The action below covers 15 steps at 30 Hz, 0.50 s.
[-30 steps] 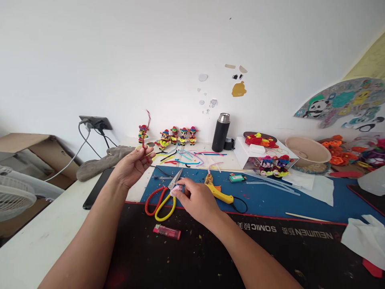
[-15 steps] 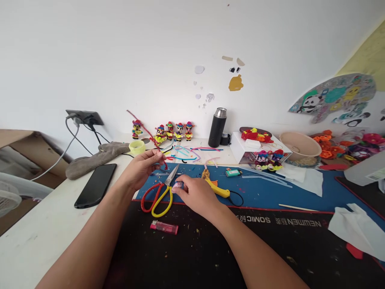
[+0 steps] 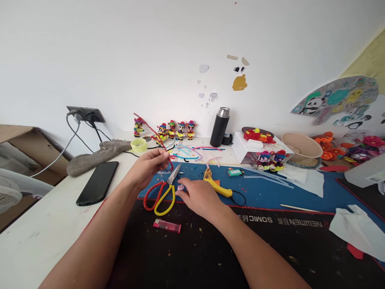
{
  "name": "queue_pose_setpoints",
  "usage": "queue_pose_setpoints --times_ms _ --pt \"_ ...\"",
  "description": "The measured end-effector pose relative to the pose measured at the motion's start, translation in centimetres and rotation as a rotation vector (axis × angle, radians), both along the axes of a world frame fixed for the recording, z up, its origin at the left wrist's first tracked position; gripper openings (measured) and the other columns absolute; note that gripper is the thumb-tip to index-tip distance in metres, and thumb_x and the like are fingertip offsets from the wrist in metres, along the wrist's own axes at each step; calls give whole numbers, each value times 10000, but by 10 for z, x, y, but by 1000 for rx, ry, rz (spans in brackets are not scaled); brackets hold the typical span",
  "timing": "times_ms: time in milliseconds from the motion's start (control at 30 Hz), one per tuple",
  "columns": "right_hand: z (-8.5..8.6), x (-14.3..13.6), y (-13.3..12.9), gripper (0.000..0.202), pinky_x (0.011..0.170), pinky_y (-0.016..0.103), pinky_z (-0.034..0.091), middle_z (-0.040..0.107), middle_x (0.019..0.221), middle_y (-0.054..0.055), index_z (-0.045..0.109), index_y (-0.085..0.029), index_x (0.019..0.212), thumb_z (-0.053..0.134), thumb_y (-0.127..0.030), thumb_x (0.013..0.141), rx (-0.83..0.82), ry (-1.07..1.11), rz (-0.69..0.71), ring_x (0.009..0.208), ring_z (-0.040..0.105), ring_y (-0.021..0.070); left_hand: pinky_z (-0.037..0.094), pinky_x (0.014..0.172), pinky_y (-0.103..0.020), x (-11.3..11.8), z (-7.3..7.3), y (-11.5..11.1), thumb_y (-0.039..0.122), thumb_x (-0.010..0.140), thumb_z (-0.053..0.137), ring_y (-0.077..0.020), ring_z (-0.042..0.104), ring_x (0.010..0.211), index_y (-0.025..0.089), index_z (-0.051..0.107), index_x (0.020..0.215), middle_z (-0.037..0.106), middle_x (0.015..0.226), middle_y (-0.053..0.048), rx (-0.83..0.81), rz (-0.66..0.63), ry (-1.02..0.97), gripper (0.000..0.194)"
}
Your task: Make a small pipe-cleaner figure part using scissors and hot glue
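Observation:
My left hand (image 3: pixel 152 163) is closed, pinching a thin red pipe cleaner (image 3: pixel 150 127) near its lower end. The long part slants up and left in front of several small figurines (image 3: pixel 181 130). My right hand (image 3: pixel 200 196) is closed, with a small pinkish-white piece (image 3: pixel 180 187) between thumb and index finger; its exact kind is too small to make out. Between the hands lie scissors (image 3: pixel 170 182) with one red and one yellow handle, blades slightly apart. A yellow glue gun (image 3: pixel 221 188) rests just beyond my right hand. Nearer me lies a pink lighter (image 3: pixel 167 226).
Loose pipe cleaners (image 3: pixel 195 151) lie behind the blue mat (image 3: pixel 192 171). A black flask (image 3: pixel 219 127) stands by the wall, beside a white box (image 3: pixel 240 149). A phone (image 3: pixel 98 183) and yellow tape roll (image 3: pixel 138 145) are at left. Glue sticks (image 3: pixel 267 179) lie right.
The view has shifted slightly, moving everything a little to the right. Both hands keep nearly the same place, and the red pipe cleaner stays in my left hand.

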State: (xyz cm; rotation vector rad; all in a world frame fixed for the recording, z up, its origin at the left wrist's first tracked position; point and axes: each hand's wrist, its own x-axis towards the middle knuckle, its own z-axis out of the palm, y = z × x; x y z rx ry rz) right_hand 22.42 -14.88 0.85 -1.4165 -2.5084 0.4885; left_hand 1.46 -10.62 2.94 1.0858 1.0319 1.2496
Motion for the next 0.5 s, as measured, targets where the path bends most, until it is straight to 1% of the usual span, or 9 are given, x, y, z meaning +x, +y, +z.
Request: queue_pose_setpoints --times_ms 67,200,300,433,500 --pt "-1 -1 -1 320 698 338 445 817 1002 113 720 -221 1261 632 -427 1034 6 -6 3 906 769 315 413 570 -228 1 1 0 428 710 926 -129 520 620 172 682 758 603 673 -1 -5 1 -1 357" --pt "-4 -3 -1 252 693 324 439 821 988 94 740 -241 1215 617 -381 1045 7 -4 30 900 771 296 407 568 -233 4 3 -2 446 705 929 -131 505 614 176 685 757 592 671 2 -7 -4 4 368" --pt "-3 -2 -1 268 714 326 452 823 1013 93 737 -255 1257 612 -363 1047 -3 13 14 918 772 293 395 558 -242 6 2 -2 439 712 921 -133 502 595 179 677 740 588 651 3 -7 -11 -1 357" --pt "0 -2 -1 329 741 339 464 821 1062 111 714 -240 1331 616 -357 1040 -23 32 -27 956 769 305 383 549 -242 8 -1 -2 409 725 919 -126 503 573 179 693 755 601 639 5 -14 -25 -39 323" --pt "0 -2 0 363 737 335 460 821 1028 106 706 -234 1358 628 -371 1031 -36 65 -44 951 763 305 385 545 -241 9 -3 -1 400 704 936 -123 508 572 177 703 762 612 641 4 -27 -18 -64 327"
